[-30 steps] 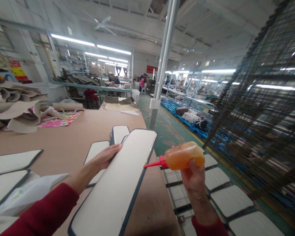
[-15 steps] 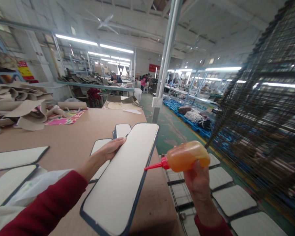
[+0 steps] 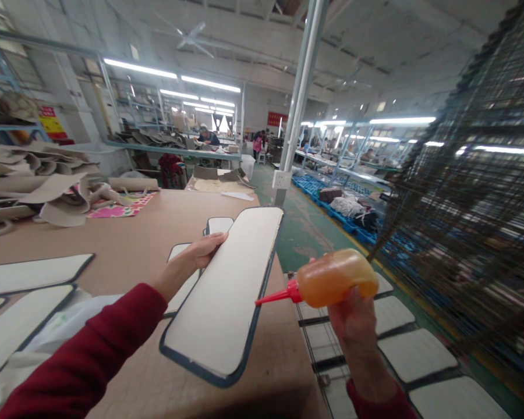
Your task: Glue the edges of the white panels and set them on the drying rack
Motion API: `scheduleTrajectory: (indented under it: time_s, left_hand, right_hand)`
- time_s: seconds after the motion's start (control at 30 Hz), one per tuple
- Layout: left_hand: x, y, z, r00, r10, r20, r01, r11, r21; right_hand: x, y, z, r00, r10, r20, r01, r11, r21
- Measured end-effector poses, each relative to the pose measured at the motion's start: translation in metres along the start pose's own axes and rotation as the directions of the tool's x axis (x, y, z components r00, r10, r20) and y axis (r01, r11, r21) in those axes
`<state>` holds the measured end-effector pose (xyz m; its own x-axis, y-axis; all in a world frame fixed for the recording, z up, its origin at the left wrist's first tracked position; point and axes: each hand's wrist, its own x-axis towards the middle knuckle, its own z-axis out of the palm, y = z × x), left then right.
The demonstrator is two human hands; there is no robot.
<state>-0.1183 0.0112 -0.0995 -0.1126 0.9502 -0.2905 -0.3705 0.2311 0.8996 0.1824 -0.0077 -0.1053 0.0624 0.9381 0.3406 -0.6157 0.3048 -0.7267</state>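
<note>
My left hand [image 3: 201,251] grips the left edge of a long white panel with a dark border [image 3: 227,291], held tilted above the brown table [image 3: 126,244]. My right hand [image 3: 353,320] is wrapped round an orange squeeze bottle [image 3: 336,278]. Its red nozzle [image 3: 274,296] points left and nearly touches the panel's right edge. Both sleeves are dark red.
More white panels [image 3: 30,273] lie flat on the table's left and under the held one. A wire rack [image 3: 402,349] at lower right carries several white pieces. A tall mesh rack [image 3: 471,203] rises at right. Rolled beige material [image 3: 39,186] is piled far left. A pillar [image 3: 301,105] stands ahead; people work far off.
The held panel has moved up and away from me, its near end lifting off toward the table centre. The bottle has stayed almost in place by the panel's right edge.
</note>
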Motion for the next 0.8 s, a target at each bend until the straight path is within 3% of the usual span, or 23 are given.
scheduleTrajectory:
  time_s: [0.17,0.27,0.8]
  left_hand:
    - [0.008,0.003,-0.003,1.0,0.001,0.016,-0.001,1.0,-0.013]
    - [0.012,0.004,-0.003,1.0,0.0,-0.028,0.0,1.0,-0.02]
    - [0.016,0.009,-0.003,0.993,-0.018,-0.118,0.015,1.0,-0.023]
  right_hand:
    - [-0.001,0.002,-0.004,0.999,-0.005,0.051,0.007,0.999,-0.036]
    - [-0.002,0.004,-0.005,0.998,0.002,0.069,0.0,1.0,-0.032]
    - [-0.005,0.001,0.0,0.997,0.044,0.066,-0.043,0.999,-0.008]
